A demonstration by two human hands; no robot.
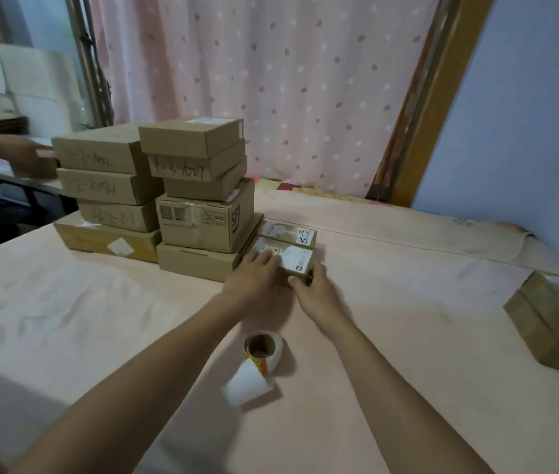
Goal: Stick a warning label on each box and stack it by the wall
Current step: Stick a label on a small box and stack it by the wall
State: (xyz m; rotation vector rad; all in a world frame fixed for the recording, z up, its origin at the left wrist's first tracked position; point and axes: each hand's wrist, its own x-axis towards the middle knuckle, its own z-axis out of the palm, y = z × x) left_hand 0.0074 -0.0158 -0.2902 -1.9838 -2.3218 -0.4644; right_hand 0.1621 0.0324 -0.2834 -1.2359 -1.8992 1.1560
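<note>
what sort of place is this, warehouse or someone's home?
Likely a home room used for parcel packing: cardboard boxes stacked on a cloth-covered surface, a pink dotted curtain behind, a label roll lying nearby.

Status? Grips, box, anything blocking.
Left grip flat on small box top. Right grip wraps its right end. It sits on table beside stack. Label roll lies nearer, out of the way.
</note>
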